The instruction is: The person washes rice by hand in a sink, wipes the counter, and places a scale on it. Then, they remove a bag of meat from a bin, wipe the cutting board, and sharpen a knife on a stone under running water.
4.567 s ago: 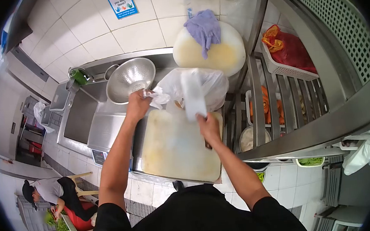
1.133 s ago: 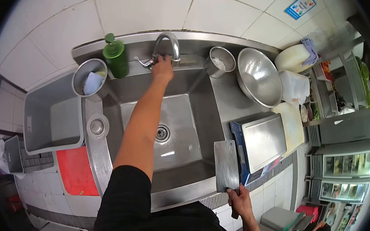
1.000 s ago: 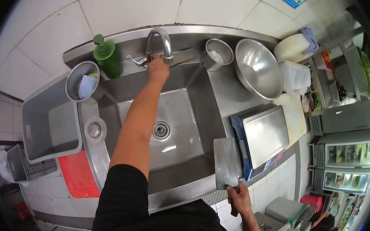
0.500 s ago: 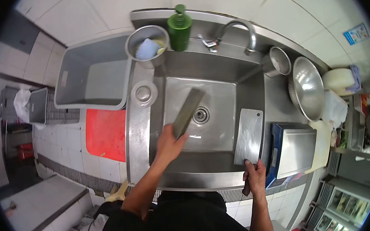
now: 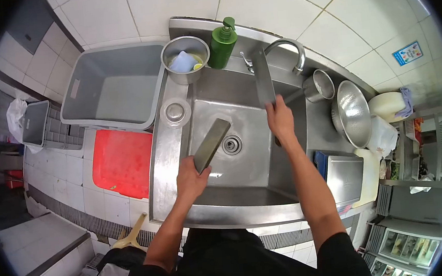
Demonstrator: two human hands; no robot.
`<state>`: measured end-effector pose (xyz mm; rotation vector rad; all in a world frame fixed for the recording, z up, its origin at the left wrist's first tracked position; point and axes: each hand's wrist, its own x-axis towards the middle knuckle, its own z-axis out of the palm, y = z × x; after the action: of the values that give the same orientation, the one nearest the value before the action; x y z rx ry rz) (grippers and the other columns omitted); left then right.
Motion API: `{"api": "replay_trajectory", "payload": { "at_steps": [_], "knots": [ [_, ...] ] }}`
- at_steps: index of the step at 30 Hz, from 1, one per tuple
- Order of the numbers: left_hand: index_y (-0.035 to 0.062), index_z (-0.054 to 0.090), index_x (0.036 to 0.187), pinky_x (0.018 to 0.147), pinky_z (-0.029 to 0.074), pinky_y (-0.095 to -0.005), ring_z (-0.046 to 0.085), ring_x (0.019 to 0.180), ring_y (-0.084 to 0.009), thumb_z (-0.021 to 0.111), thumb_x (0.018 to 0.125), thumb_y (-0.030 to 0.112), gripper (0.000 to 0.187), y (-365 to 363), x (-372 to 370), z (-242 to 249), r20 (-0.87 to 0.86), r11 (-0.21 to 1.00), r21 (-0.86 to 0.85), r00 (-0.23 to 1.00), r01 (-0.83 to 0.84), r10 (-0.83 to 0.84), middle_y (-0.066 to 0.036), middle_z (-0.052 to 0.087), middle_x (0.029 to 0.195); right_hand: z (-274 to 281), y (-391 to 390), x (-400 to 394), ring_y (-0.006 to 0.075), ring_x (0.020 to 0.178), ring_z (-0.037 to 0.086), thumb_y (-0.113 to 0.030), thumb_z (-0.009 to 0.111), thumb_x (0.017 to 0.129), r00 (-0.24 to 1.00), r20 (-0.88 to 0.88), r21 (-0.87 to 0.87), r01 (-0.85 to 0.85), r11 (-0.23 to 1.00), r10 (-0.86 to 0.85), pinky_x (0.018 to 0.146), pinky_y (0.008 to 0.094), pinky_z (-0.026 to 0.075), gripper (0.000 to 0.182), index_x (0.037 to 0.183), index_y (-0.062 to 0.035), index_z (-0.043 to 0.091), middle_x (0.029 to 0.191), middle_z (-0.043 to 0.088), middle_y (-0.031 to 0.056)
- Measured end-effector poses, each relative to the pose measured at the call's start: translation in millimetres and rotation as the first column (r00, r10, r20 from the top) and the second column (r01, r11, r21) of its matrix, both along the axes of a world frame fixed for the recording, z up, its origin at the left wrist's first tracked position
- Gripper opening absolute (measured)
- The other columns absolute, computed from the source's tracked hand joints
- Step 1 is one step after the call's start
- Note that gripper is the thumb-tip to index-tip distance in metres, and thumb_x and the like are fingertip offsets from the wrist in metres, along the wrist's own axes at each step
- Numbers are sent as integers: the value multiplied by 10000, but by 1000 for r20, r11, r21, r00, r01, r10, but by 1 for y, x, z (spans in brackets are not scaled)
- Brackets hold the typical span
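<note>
Over the sink [image 5: 235, 191], my left hand [image 5: 192, 180] grips one end of a long grey-brown sharpening stone [image 5: 213, 145], which slants up and to the right, left of the drain [image 5: 231, 144]. My right hand [image 5: 282, 118] is closed around the handle of a wide-bladed cleaver [image 5: 264, 81]. Its blade points away from me, seen nearly edge-on, in front of the tap [image 5: 298, 62]. The cleaver and the stone are apart. Most of the cleaver's handle is hidden by my hand.
A steel pot [image 5: 187, 73] with cloths and a green pump bottle [image 5: 223, 45] stand behind the sink. Left are a grey tub [image 5: 68, 106] and a red board [image 5: 122, 164]. Right are a small pot [image 5: 318, 84], a colander [image 5: 351, 114] and a steel-topped appliance [image 5: 344, 177].
My right hand has lifted the cleaver from the sink's right front edge and carried it forward over the basin, turning the blade edge-on. My left hand still holds the stone, slightly nearer me.
</note>
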<state>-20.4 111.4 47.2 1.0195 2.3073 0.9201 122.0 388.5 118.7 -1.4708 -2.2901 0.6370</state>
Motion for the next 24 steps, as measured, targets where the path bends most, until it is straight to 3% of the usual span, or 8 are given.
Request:
{"api": "replay_trajectory", "payload": {
  "at_steps": [4,8,10,13,17,20,23,24],
  "knots": [
    [0,513,1084,858,469,-486,565,1032,-398,733,794,307,476,15,12,-5,111,997,-69,994,14,-7,-203,558,1087,-15,47,-59,496,915,622,-282,512,938,999,23,-116,51,992,-49,823,550,478,304,1043,3,526,952,663,288],
    [8,516,1083,846,475,-489,574,1019,-401,728,796,305,464,11,16,-15,123,998,-60,992,-14,22,-200,560,1089,-13,41,-70,492,926,623,-298,499,936,998,-40,-51,39,998,-41,835,534,483,328,1031,14,534,942,661,294],
    [8,517,1081,840,478,-492,579,1012,-409,723,800,311,461,12,14,-21,136,996,-87,990,-18,30,-204,564,1083,-10,43,-71,482,940,623,-302,487,931,996,11,-331,86,940,-87,849,524,482,341,1016,23,543,940,660,294],
    [8,514,1084,838,480,-494,585,993,-416,722,802,319,468,15,10,-27,143,994,-101,989,-29,43,-209,566,1081,-23,46,-63,460,896,642,-295,484,922,998,-16,-179,56,982,-60,833,511,495,346,1008,33,552,916,660,288],
    [7,507,1096,840,478,-494,588,981,-417,721,804,326,483,27,9,-48,151,992,-125,988,-6,25,-209,570,1070,-24,49,-41,453,866,649,-281,490,911,995,75,-238,77,968,-60,807,496,510,328,1034,14,561,918,666,270],
    [0,535,1079,826,481,-475,604,968,-436,723,807,330,467,52,10,-58,202,996,-91,979,-14,33,-238,597,1049,-7,47,-26,403,750,674,-279,509,898,989,148,-197,34,980,-5,733,465,533,321,1057,-18,607,845,680,224],
    [14,496,1114,862,473,-489,587,1011,-412,704,820,320,472,92,13,-62,179,996,-33,981,77,-70,-198,556,1106,27,40,0,236,536,653,-289,590,857,987,-21,-337,141,931,-157,592,374,534,313,1019,-35,677,645,630,119],
    [13,493,1124,875,470,-483,579,1035,-407,703,822,311,473,109,17,-62,178,995,-15,980,95,-91,-196,546,1123,31,41,8,236,536,653,-289,590,857,986,-12,-332,153,931,-166,592,374,534,313,1019,-35,677,645,630,119]
  ]
}}
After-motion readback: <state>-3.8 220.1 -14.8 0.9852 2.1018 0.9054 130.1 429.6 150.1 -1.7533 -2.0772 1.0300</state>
